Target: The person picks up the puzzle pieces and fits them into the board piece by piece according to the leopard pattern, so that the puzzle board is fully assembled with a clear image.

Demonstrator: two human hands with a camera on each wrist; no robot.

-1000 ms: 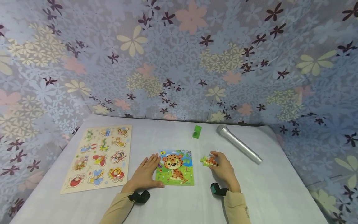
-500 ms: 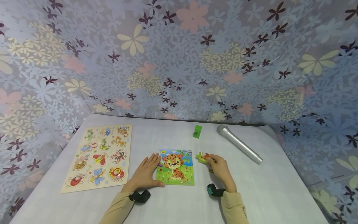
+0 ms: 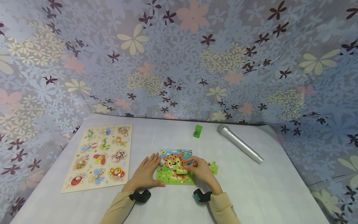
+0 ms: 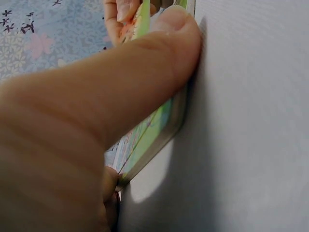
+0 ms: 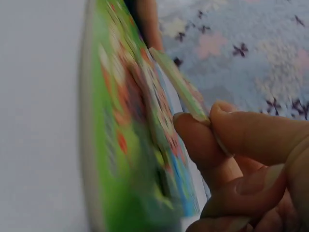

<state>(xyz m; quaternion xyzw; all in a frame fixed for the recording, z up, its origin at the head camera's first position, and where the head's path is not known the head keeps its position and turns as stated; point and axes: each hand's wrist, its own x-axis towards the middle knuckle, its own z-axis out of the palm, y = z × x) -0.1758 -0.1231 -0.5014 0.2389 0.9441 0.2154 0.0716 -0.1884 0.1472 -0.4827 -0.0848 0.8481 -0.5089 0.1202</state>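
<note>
A square jigsaw puzzle [image 3: 169,179] with a cartoon leopard on a green and blue scene lies on the white tabletop. My left hand [image 3: 144,175] rests at its left side, fingers straight, with the thumb [image 4: 159,58] along the near edge. Over the right half of the puzzle, my right hand [image 3: 202,170] pinches a loose puzzle piece [image 3: 181,171] between thumb and fingertips. In the right wrist view this piece [image 5: 181,87] is tilted and close above the picture. Another green puzzle piece [image 3: 214,168] lies just right of the right hand, partly hidden by it.
On the left lies a wooden peg board [image 3: 95,158] with several insect pictures. A small green block [image 3: 197,131] sits behind the puzzle, and a silver microphone [image 3: 240,143] lies at the back right. Flowered cloth [image 3: 179,62] hangs behind the table.
My right hand has picked up the leopard piece from the table right of the puzzle and carried it left over the picture. A green piece stays behind there. The left hand has not moved.
</note>
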